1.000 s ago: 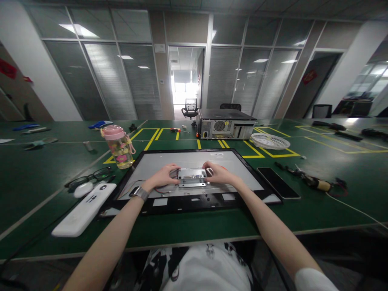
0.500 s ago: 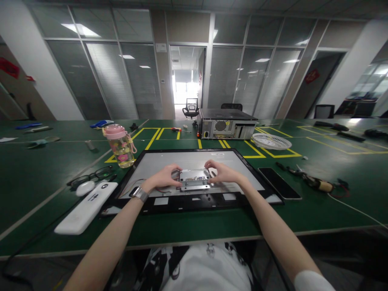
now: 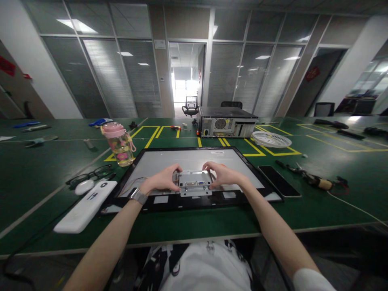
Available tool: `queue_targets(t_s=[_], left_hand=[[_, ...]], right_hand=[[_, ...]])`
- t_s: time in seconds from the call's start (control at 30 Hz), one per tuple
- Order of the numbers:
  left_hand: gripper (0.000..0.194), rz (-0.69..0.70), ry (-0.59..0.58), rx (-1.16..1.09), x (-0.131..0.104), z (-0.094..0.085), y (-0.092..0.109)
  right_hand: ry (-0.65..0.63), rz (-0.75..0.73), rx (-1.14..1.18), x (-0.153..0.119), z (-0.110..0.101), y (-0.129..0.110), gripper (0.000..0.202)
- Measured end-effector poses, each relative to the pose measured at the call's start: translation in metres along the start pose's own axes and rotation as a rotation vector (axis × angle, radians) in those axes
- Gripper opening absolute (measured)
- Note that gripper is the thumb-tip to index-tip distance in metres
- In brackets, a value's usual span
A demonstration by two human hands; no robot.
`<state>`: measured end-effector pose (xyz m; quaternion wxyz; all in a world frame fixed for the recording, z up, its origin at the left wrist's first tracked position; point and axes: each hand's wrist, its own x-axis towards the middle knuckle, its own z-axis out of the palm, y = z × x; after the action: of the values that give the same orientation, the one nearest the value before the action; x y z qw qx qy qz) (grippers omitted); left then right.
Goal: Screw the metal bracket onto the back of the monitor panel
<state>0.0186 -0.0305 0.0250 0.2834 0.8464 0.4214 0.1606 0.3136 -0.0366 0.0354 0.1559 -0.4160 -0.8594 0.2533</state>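
Observation:
Between my hands is a silvery metal bracket [image 3: 196, 178] with a row of video ports along its near side. My left hand [image 3: 163, 178] grips its left edge, thumb at the near corner and fingers at the far one. On the opposite edge, my right hand [image 3: 222, 175] holds it the same way. Beneath lies a black-framed monitor panel [image 3: 151, 161], flat on the table with its grey back facing up. Thin cables [image 3: 133, 182] run over the panel left of my left hand. Whether the bracket rests on the panel or hangs just above it, I cannot tell.
Left of the panel are a pink-lidded bottle [image 3: 117, 144], glasses [image 3: 91, 174] and a white power bank [image 3: 86, 207]. A black phone [image 3: 279, 181] lies to the right. Behind stand a computer case [image 3: 227, 123] and a white basket [image 3: 272, 139]; a screwdriver [image 3: 180, 128] lies nearby.
The bracket has tilted and come slightly nearer, so its port row and near flange sit lower in view. Both hands keep their hold on its sides.

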Motion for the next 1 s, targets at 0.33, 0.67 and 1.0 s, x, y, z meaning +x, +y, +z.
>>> queue_targets(t_s=[0.33, 0.67, 1.0], left_hand=[[0.061, -0.027, -0.007, 0.049, -0.002, 0.001, 0.000], [0.061, -0.039, -0.040, 0.043, -0.003, 0.003, 0.001], [0.059, 0.078, -0.035, 0.002, 0.003, 0.009, 0.005]], right_hand=[[-0.013, 0.008, -0.007, 0.001, 0.002, 0.004, 0.063], [-0.061, 0.035, -0.033, 0.003, 0.008, 0.010, 0.059], [-0.100, -0.037, -0.024, 0.002, 0.005, 0.001, 0.061]])
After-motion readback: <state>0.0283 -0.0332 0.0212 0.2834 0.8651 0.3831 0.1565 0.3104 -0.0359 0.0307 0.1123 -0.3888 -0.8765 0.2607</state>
